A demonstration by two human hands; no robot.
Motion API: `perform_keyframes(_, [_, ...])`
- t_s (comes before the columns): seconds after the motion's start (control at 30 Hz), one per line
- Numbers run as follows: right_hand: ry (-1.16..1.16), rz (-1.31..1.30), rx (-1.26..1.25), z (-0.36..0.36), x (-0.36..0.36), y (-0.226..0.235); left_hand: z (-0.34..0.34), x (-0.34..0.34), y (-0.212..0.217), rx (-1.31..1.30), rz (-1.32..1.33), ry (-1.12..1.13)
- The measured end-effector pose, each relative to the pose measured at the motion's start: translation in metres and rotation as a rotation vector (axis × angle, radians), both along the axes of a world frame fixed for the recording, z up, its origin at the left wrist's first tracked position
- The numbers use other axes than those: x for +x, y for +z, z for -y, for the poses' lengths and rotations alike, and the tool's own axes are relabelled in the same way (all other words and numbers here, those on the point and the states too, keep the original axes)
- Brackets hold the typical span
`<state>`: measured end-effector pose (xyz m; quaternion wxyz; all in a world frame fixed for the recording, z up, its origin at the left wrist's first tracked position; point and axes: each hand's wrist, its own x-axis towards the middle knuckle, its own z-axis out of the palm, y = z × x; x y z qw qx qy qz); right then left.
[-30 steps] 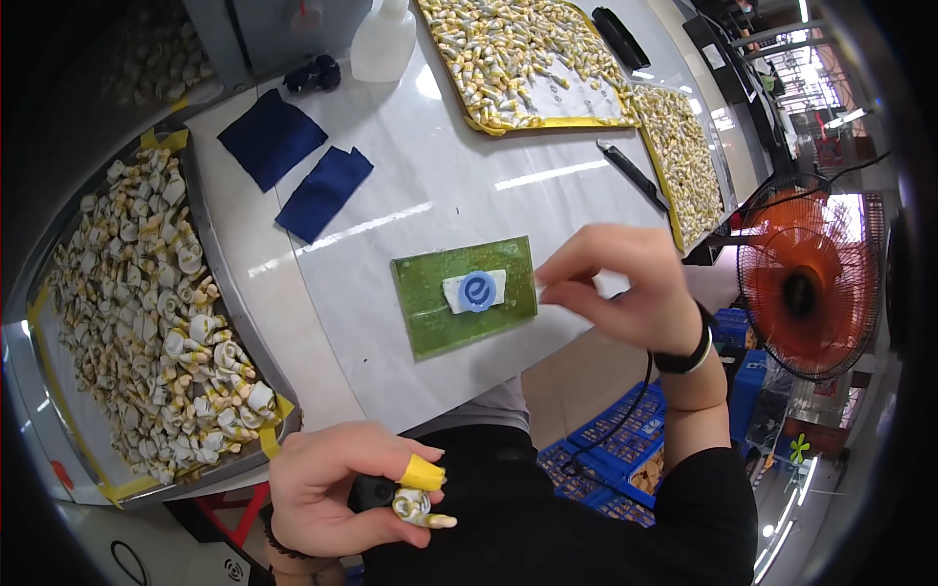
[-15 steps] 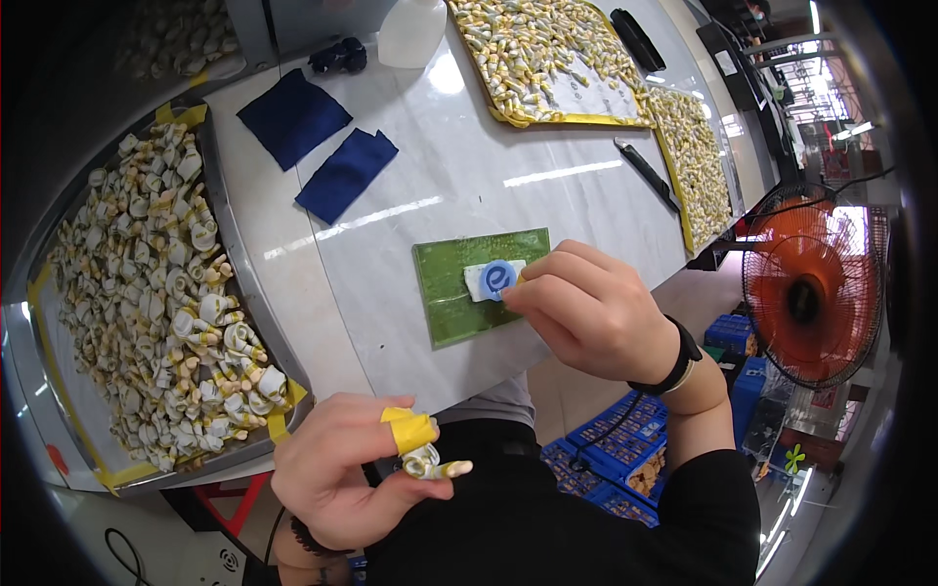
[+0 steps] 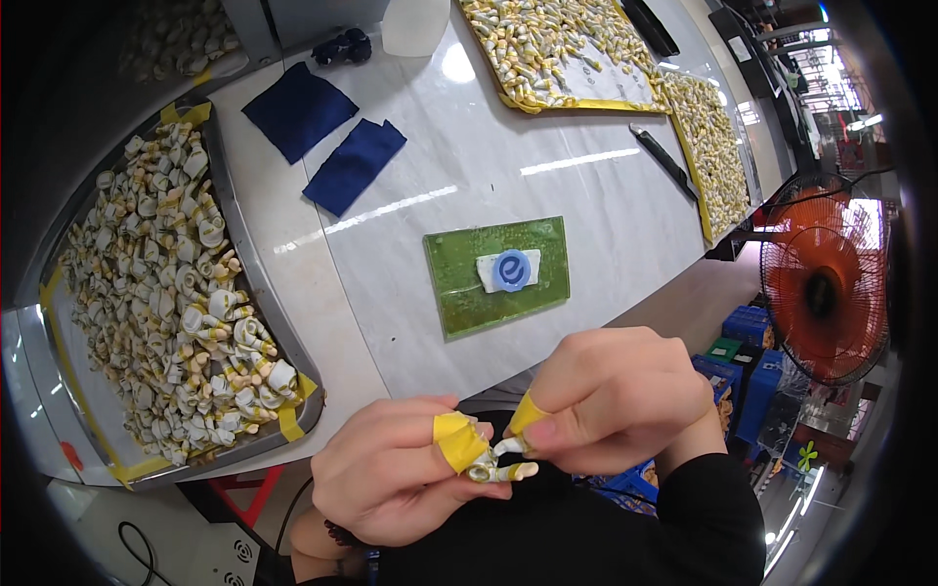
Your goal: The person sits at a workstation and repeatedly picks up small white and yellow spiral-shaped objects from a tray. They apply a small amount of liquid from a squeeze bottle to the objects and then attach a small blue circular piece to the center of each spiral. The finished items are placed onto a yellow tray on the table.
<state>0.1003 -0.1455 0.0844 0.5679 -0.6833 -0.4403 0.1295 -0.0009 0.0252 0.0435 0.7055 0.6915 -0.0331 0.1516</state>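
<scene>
- Lower centre, in front of black clothing (image 3: 489, 542): left hand (image 3: 396, 474), fingers narrowed and holding a small white-and-yellow piece (image 3: 500, 474), its slim pale end directed to the right.
- Immediately to the right: right hand (image 3: 616, 396), thumb and forefinger pinched on a small white part (image 3: 510, 447); free end of this part touching or just beside the small white-and-yellow piece, exact contact impossible to tell.
- Around a finger of each hand: yellow wrapping, on the left (image 3: 459, 441) and on the right (image 3: 529, 413).
- Beyond the hands, flat on the pale marbled table (image 3: 381, 283): green slab (image 3: 469, 308), well apart from all fingers; on its surface, a white block (image 3: 487, 274) topped by a round blue disc (image 3: 512, 271) with a darker curved mark.
- Along the left side: metal-rimmed tray (image 3: 295, 342), heaped with white-and-yellow pieces (image 3: 176, 293); yellow tape at its corners.
- Toward the upper right: yellow-edged tray (image 3: 586, 104), filled with smaller pieces except for a bare patch near the front; adjoining on the right, a second yellow-edged tray (image 3: 692, 178), also filled.
- Near the second tray, lying obliquely: black-handled tool (image 3: 666, 162).
- Toward the upper left: two dark blue cloths (image 3: 299, 111), just beside each other; farther back, a whitish bottle (image 3: 415, 27), cut off by the upper edge.
- Far right: orange fan (image 3: 821, 288) within a dark wire guard.
</scene>
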Motion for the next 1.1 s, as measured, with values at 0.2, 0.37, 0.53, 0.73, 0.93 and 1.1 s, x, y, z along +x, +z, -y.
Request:
perform_keyframes(0.2, [0.072, -0.030, 0.014, -0.001, -0.001, -0.001, -0.002, -0.002, 0.001, 0.108, 0.054, -0.040])
perform_keyframes(0.37, [0.052, -0.022, -0.010, -0.006, 0.000, 0.001, -0.003, 0.002, 0.002, 0.101, 0.082, -0.064])
perform_keyframes(0.53, [0.065, -0.037, -0.001, -0.005, 0.000, -0.001, -0.004, 0.003, 0.000, 0.133, 0.088, -0.071])
perform_keyframes(0.73, [0.016, 0.099, -0.003, -0.002, -0.002, -0.001, 0.000, 0.004, -0.001, 0.096, -0.011, 0.003])
perform_keyframes(0.93, [-0.060, 0.173, -0.008, -0.002, -0.011, -0.003, 0.002, 0.004, -0.004, 0.273, 0.137, 0.076])
perform_keyframes(1.1, [0.043, -0.084, -0.068, -0.001, 0.009, 0.008, 0.006, 0.000, -0.001, -0.401, -0.199, -0.055])
